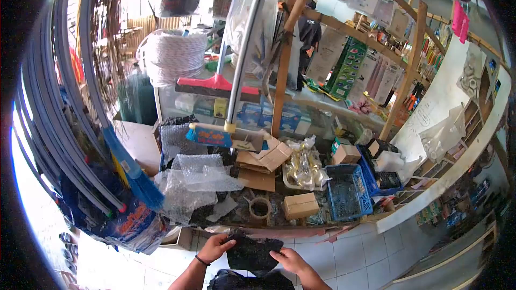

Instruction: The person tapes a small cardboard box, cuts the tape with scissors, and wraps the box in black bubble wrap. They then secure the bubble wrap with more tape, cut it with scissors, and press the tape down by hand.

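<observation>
Low in the view, a dark black sheet with a slightly rough surface is stretched between my two hands. It resembles black bubble wrap or a plastic bag, but I cannot tell which. My left hand, with a dark band on its wrist, pinches the sheet's left edge between thumb and fingers. On the opposite edge, my right hand grips it with the thumb on top. The sheet hangs in front of the counter, over the white tiled floor.
The counter carries clear bubble wrap, a tape roll, a cardboard box, a blue basket and bagged brass-coloured fittings. A broom and a wooden post rise there. Pipes stand left. A person is behind.
</observation>
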Demonstrator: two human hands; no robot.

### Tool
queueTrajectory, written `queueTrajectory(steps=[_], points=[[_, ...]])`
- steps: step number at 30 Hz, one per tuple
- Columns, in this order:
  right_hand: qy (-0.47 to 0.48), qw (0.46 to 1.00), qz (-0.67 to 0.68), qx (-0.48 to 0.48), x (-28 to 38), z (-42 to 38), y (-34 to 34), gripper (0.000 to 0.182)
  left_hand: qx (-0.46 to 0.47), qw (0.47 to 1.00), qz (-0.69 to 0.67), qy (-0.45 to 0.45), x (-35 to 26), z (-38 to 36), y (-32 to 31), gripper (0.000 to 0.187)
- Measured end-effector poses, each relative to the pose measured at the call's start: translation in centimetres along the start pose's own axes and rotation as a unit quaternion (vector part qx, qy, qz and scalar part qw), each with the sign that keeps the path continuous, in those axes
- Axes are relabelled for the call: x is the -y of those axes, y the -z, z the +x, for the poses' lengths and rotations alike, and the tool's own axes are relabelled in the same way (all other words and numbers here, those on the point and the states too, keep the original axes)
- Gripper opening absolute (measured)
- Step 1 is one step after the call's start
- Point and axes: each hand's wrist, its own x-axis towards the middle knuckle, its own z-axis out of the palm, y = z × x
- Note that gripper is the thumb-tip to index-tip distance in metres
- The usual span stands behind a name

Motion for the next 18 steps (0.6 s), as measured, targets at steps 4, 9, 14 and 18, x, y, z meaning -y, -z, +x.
queueTrajectory(steps=[4, 9, 14, 18], points=[[0.001, 0.999, -0.041, -0.001, -1.6, 0.0, 2.2, 0.048, 0.034, 0.995, -0.059, -0.077, -2.8, 0.8, -2.5, 0.03], [0.026, 0.995, -0.091, 0.007, -1.0, -0.1, 6.4, 0.049, 0.032, 0.984, 0.175, 0.025, -5.5, 3.9, -5.2, 0.032], [0.045, 0.999, -0.023, 0.012, -4.0, 0.5, 10.2, 0.042, 0.08, 0.986, 0.145, 0.004, -7.8, 6.3, -9.8, 0.038], [0.055, 0.997, 0.041, -0.021, -7.8, 1.8, 11.9, 0.037, 0.051, 0.991, 0.125, 0.006, -7.7, 8.3, -13.4, 0.034]])
